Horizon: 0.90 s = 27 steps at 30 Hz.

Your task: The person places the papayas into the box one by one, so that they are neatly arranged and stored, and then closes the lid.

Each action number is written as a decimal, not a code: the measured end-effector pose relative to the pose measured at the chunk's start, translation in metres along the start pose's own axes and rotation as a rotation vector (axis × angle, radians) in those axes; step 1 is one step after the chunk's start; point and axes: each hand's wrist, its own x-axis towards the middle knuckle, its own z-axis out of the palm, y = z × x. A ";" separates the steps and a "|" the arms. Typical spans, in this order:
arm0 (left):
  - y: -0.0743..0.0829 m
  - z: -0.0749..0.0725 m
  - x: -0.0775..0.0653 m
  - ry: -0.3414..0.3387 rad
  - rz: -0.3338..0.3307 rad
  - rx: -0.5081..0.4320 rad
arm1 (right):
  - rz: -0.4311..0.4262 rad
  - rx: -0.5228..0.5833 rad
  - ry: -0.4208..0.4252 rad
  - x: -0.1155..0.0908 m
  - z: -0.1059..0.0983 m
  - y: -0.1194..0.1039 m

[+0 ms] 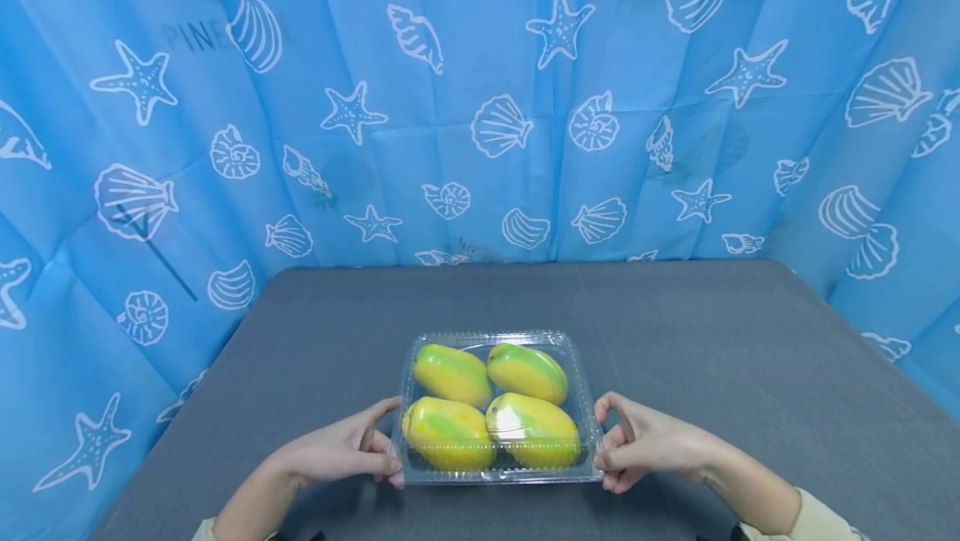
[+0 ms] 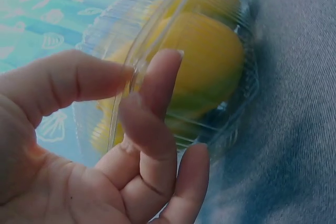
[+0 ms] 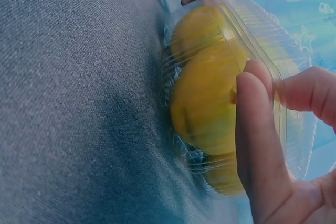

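Observation:
A clear plastic clamshell box sits near the front of the table with its lid down. Inside lie several yellow-green mangoes in two rows. My left hand pinches the box's left rim; the left wrist view has the thumb on one side of the lip and curled fingers on the other. At the opposite side my right hand pinches the right rim between thumb and fingers, and its wrist view shows the mangoes through the ribbed plastic wall.
Dark grey cloth covers the table. Behind it and along both sides hangs a blue curtain printed with white shells and starfish.

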 end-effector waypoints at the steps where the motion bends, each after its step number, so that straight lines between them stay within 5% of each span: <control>1: 0.000 0.000 0.000 0.003 0.001 -0.003 | 0.002 -0.001 0.002 0.000 0.000 0.000; 11: -0.001 0.000 0.002 -0.009 0.017 -0.057 | 0.020 0.000 0.008 0.000 -0.002 0.000; 27: 0.000 -0.009 -0.002 0.004 -0.024 0.044 | 0.019 -0.021 -0.016 -0.004 -0.012 -0.002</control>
